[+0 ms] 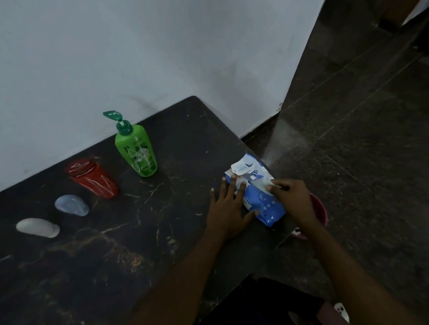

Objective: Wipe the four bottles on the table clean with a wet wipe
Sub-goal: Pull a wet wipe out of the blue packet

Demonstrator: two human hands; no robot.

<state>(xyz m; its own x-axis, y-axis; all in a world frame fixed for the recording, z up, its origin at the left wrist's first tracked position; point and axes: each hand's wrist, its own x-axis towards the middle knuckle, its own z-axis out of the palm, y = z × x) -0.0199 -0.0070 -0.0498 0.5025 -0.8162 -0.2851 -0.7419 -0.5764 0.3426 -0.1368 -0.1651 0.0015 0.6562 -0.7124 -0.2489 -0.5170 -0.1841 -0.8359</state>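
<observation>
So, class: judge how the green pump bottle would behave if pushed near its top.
Probably tips rather than slides: the green pump bottle stands upright, tall on a narrow base. Its glossy plastic may be slippery under a wet wipe.

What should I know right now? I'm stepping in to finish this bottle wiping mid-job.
Left hand lies flat, pressing the wipes pack at the right edge of the table.
Right hand pinches a wet wipe at the pack's open flap.
Green pump bottle, red bottle, pale blue bottle and white bottle sit in a row, away from both hands.
Done: pack opened.
Left: pull the wipe free, wipe all four bottles.
</observation>
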